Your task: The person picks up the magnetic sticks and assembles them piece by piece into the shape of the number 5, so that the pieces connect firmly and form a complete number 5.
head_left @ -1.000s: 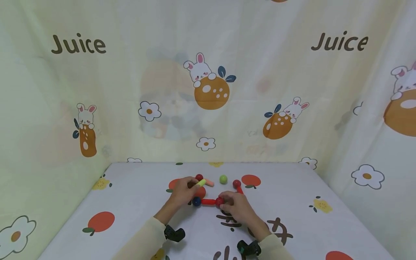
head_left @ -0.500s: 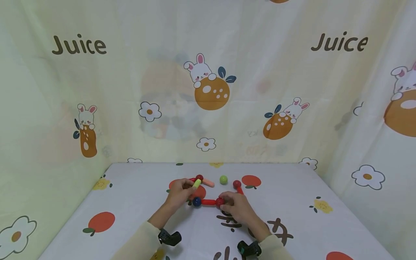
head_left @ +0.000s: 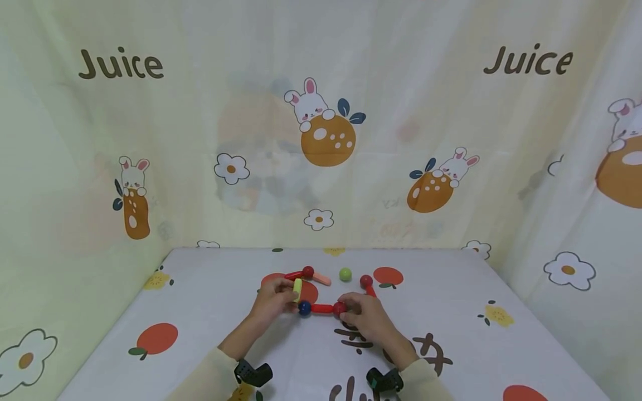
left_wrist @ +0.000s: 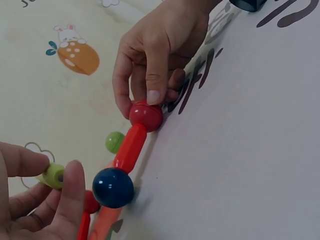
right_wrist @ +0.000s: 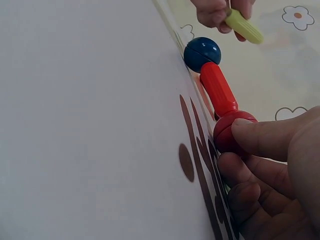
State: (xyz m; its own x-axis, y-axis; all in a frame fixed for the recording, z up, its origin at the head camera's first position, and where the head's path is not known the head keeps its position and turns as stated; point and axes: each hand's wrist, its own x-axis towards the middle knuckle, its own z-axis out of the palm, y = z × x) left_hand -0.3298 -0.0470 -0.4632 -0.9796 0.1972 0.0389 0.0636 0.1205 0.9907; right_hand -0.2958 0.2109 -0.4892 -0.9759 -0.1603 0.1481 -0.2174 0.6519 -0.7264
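My left hand (head_left: pixel 271 301) pinches a yellow-green toy rod (head_left: pixel 297 290) between thumb and fingers, holding it upright just above a blue ball (head_left: pixel 304 308). In the left wrist view, a dark round end shows on the rod. My right hand (head_left: pixel 370 318) grips a red ball (right_wrist: pixel 231 132) with thumb and fingers. A red rod (right_wrist: pixel 218 89) joins that ball to the blue one. Behind my right hand, another red rod (head_left: pixel 370 291) runs up to a second red ball (head_left: pixel 366 281); its near end is hidden.
Beyond my left hand, a red ball (head_left: pixel 308 272) has a red rod (head_left: pixel 293 275) on its left and a salmon rod (head_left: pixel 321 278) on its right. A loose green ball (head_left: pixel 345 274) lies farther back. A printed curtain (head_left: pixel 261 111) closes off the table's far edge.
My left hand has drawn back toward me and left, turning the yellow-green rod from slanted to upright near the blue ball. My right hand keeps its grip on the red ball.
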